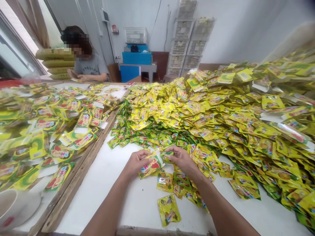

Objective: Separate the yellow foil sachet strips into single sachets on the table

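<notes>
My left hand (138,161) is closed around a small yellow-green printed carton (150,167), whose white flap stands raised at its right end. Close to that end, my right hand (182,160) pinches a small green sachet (168,156) at the carton's mouth; I cannot tell how far it is inside. Below my hands lie several loose sachets, among them a yellow one (169,209) near the table's front edge and another yellow one (165,182) just under the carton. Green sachets (167,139) form a low band beyond my fingers.
A large heap of yellow sachets (236,121) covers the right side. Left of a wooden strip (81,173) lie many printed cartons (61,150), with a white mug (19,209) at the near corner. Across the table sits another person (90,67). Plastic crates (183,42) are stacked behind.
</notes>
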Demonstrator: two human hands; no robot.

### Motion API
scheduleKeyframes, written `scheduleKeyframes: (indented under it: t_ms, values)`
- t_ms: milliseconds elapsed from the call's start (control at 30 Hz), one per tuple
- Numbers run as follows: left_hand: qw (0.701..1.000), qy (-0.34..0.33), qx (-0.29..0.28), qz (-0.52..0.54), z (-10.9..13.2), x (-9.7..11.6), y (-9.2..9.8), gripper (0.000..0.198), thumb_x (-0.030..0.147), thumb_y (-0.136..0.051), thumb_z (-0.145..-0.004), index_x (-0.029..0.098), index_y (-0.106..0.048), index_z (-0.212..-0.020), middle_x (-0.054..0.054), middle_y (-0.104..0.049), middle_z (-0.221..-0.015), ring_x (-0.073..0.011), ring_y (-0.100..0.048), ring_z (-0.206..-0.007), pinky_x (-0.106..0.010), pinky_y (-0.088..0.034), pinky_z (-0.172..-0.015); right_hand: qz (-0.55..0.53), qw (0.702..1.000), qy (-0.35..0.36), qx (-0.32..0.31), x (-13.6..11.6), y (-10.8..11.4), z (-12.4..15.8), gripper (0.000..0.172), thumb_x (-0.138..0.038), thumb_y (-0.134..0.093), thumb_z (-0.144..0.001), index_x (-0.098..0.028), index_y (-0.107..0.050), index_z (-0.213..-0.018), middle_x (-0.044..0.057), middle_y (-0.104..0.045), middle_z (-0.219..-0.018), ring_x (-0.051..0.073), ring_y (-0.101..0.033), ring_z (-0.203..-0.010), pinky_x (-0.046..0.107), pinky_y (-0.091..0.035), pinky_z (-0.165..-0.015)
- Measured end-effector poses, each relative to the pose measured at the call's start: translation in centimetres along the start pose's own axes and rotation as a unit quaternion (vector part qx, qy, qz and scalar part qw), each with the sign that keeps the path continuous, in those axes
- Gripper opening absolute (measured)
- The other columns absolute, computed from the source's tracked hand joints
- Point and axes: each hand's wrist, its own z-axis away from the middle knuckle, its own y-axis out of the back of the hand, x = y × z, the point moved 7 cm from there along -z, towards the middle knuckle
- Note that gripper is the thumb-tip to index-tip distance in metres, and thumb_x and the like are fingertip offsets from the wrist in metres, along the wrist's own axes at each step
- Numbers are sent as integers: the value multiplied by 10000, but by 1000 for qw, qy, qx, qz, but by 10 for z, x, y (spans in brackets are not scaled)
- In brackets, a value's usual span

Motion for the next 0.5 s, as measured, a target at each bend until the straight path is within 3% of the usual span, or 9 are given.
scheduleKeyframes:
  t_ms: [100, 200, 267, 400, 500]
  values:
    - [1000, 4, -6, 4, 1, -1, 1, 385, 338, -807, -586, 139, -637, -867, -39, -723, -772, -141, -656, -643, -233, -492, -626, 24, 999, -11, -20, 1, -2, 1, 238, -369, -650, -668, -175, -637, -804, 14, -613, -742, 145, -544, -664, 278, -432, -618]
    - [1000, 2, 15, -19, 1, 1, 5, 378, 347, -808, -582, 140, -638, -849, -35, -718, -745, -143, -650, -630, -230, -483, -609, -7, 998, 24, 60, -6, 12, 0, 249, -395, -652, -677, -186, -628, -810, 24, -625, -785, 151, -551, -706, 282, -434, -648]
    - [1000, -6, 16, -22, 0, 3, 6, 375, 358, -797, -597, 144, -642, -864, -35, -719, -761, -146, -651, -650, -232, -481, -620, -43, 995, 32, 83, -8, 14, 0, 279, -407, -671, -668, -189, -616, -833, 24, -623, -786, 149, -551, -708, 281, -436, -654]
    - [999, -7, -40, -16, -1, 1, -1, 398, 374, -771, -634, 144, -651, -936, -51, -722, -810, -160, -654, -707, -250, -486, -671, -21, 999, 12, 26, -5, -6, -2, 256, -384, -671, -666, -185, -617, -818, -2, -584, -701, 128, -509, -632, 271, -411, -609]
    - [998, -1, -51, -30, -1, -3, -2, 408, 369, -774, -631, 132, -653, -941, -59, -719, -797, -159, -647, -697, -248, -478, -663, 25, 1000, 3, 2, -4, -18, -1, 222, -377, -658, -674, -191, -623, -790, -44, -478, -575, 103, -414, -532, 245, -341, -527]
